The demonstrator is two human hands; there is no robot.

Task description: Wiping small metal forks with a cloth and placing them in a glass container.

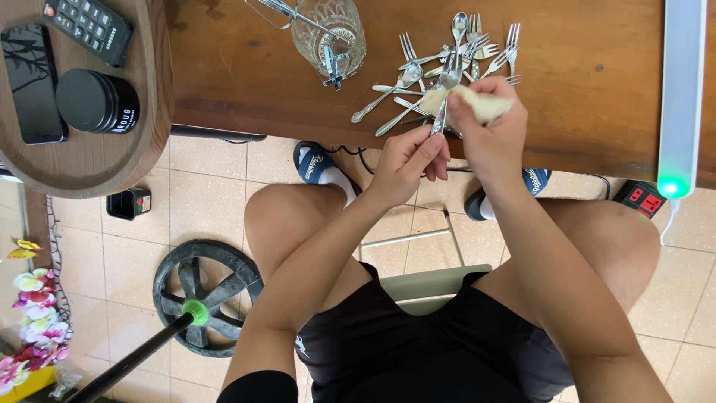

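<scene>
Steel cutlery is what I have in hand at the edge of the brown wooden table [582,89]. My left hand [406,164] is closed in a pinch, thumb and fingertips gripping the lower handle of a spoon [447,86], which stands nearly upright with its bowl pointing away from me, over the table edge. My right hand [488,127] is curled shut around a pale, cream-coloured cloth [477,103], pressing it against the spoon's upper handle just below the bowl; a wad of the cloth sticks out past the fingers on the far side. Immediately beyond both hands lies a loose pile of forks and spoons [466,48], spread flat on the table, several overlapping, with a few handles reaching back toward the table edge beside the held spoon. To the left of the pile stands a clear patterned glass [328,33] holding metal utensils that lean out over its rim. Further left, a round wooden tray [89,164] carries a remote control [88,26], a dark phone [30,82] and a black round tin [97,101]. On the right a white bar lamp [682,89] lies along the table, glowing green at its near end. Below the table I note tiled floor, a black wheel-shaped stand base [205,298] and a red-switched power strip [641,198].
</scene>
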